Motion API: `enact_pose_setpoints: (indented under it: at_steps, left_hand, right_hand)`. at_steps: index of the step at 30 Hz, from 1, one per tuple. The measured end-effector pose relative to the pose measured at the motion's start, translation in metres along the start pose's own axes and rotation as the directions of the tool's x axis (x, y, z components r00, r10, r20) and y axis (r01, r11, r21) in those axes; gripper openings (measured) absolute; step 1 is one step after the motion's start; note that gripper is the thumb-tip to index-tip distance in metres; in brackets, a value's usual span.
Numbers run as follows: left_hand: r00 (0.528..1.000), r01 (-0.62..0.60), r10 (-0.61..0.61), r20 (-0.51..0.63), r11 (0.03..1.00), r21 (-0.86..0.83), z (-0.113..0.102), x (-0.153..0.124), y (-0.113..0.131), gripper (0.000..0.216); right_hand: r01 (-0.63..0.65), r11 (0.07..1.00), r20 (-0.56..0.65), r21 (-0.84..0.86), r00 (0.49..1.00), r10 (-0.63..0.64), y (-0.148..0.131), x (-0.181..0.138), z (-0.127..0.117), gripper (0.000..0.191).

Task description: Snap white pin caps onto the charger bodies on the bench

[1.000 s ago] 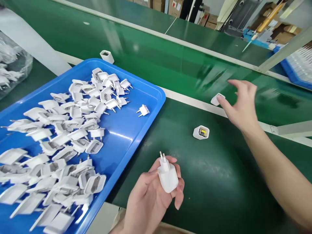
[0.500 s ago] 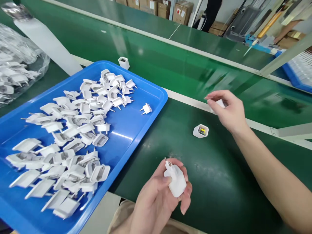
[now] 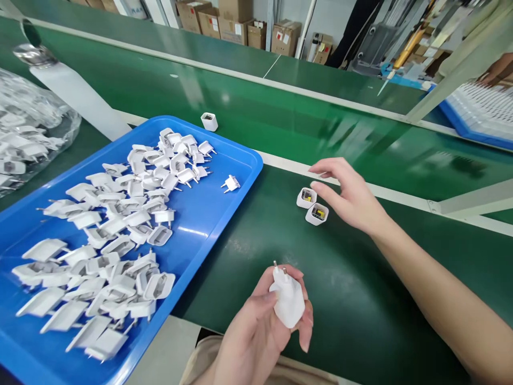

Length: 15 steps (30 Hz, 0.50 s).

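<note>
Between the thumb and fingers of my left hand (image 3: pixel 256 326) is a white two-pin plug cover (image 3: pixel 289 305), its metal pins pointing up and away. My right hand (image 3: pixel 348 200) is open over the green bench, thumb and fingers apart with nothing between them. Just left of its thumb stand two white charger housings, a rear one (image 3: pixel 304 203) and a front one (image 3: pixel 316 220), side by side and apparently touching. Both have their open ends up, showing dark and yellow parts inside. A blue tray (image 3: pixel 240 158) on the left bears many similar plug covers (image 3: pixel 136 203).
Another white housing (image 3: pixel 209 122) stands behind the tray. At far left are a clear bag of white parts (image 3: pixel 24 139) and a tilted white bottle (image 3: pixel 80 93). A green partition (image 3: pixel 280 117) runs behind the bench (image 3: pixel 360 305); a slanted metal post (image 3: pixel 444 85) rises at right.
My right hand has moved left, set its white housing down beside the other one and opened. The left hand still holds the plug cover. The whole view has shifted slightly.
</note>
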<state>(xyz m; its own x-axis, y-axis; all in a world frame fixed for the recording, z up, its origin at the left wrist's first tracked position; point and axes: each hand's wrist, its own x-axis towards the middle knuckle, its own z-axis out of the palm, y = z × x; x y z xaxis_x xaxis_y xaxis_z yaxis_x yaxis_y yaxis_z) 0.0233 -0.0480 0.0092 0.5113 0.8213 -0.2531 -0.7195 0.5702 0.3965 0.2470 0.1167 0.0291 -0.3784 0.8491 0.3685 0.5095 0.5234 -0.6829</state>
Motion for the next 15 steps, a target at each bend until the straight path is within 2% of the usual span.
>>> enact_pose_setpoints:
  at_steps: [2, 5, 6, 8, 10, 12, 15]
  left_hand:
    - [1.000, -0.025, 0.025, 0.004, 0.997, 0.073, -0.001, -0.001, -0.002, 0.033]
    - [0.996, -0.013, 0.041, -0.075, 0.942, 0.336, -0.001, -0.004, -0.002, 0.043]
    - [0.993, -0.010, 0.062, -0.101, 0.894, 0.447, -0.001, -0.004, -0.002, 0.047]
    - [0.989, -0.018, 0.112, -0.100, 0.752, 0.659, -0.001, -0.005, 0.000, 0.049]
    - [0.993, -0.020, 0.108, -0.050, 0.569, 0.822, -0.002, -0.004, 0.003, 0.046]
    - [0.998, -0.013, 0.065, -0.014, 0.397, 0.918, -0.003, -0.002, 0.006, 0.041]
    - [0.999, -0.035, 0.036, 0.027, 0.265, 0.964, -0.005, 0.000, 0.008, 0.032]
  right_hand:
    - [0.006, 0.999, -0.006, 0.044, 1.000, -0.006, -0.033, -0.018, -0.006, 0.012]
    - [-0.068, 0.992, 0.241, 0.107, 0.970, 0.040, -0.080, -0.049, -0.005, 0.012]
    - [-0.086, 0.992, 0.317, 0.094, 0.947, 0.052, -0.091, -0.058, -0.002, 0.013]
    - [-0.083, 0.995, 0.386, 0.055, 0.921, 0.055, -0.101, -0.072, 0.005, 0.012]
    - [-0.058, 0.998, 0.391, 0.035, 0.919, 0.039, -0.099, -0.082, 0.010, 0.017]
    - [0.012, 1.000, 0.345, 0.012, 0.939, -0.015, -0.092, -0.090, 0.013, 0.020]
    - [0.150, 0.988, 0.234, -0.040, 0.963, -0.137, -0.083, -0.101, 0.016, 0.020]
